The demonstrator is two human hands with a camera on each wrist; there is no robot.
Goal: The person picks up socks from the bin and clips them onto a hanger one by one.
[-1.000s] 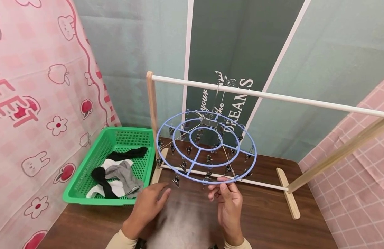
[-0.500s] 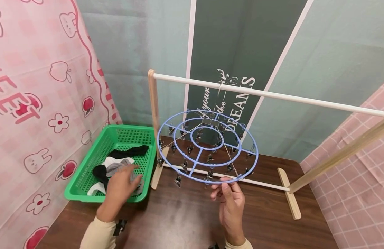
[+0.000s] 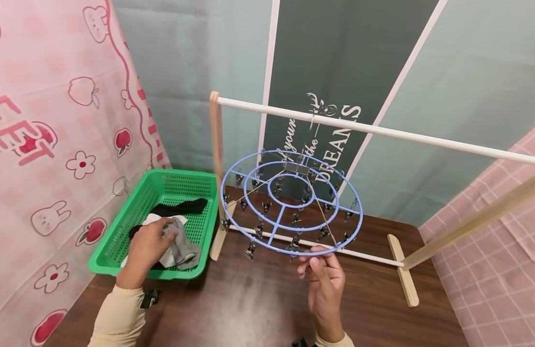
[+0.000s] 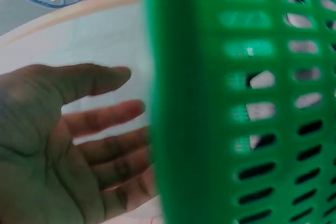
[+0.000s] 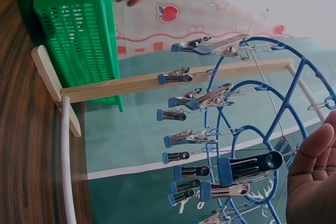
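My left hand [image 3: 149, 246] hovers over the green basket [image 3: 180, 274], fingers spread and nothing held, also visible as the left hand [image 4: 47, 145] beyond the basket's rim in the left wrist view. Beneath it lie a grey sock [image 3: 185, 250], white socks partly covered by the hand, and a mostly hidden dark sock. A black sock [image 3: 185, 207] lies farther back in the basket. My right hand [image 3: 325, 289] pinches the near rim of a blue round clip hanger [image 3: 277, 225] between thumb and fingers. Several clips [image 5: 252, 167] dangle from its rings, holding nothing.
The hanger hooks over the white bar [image 3: 380, 129] of a wooden-legged rack standing on the brown table [image 3: 250, 299]. The rack's left post [image 3: 217, 140] rises beside the basket. A pink patterned curtain [image 3: 55, 120] borders the left, a grey-green cloth the back.
My left hand has moved left from near the hanger to over the socks in the basket. The right hand stays at the hanger's rim.
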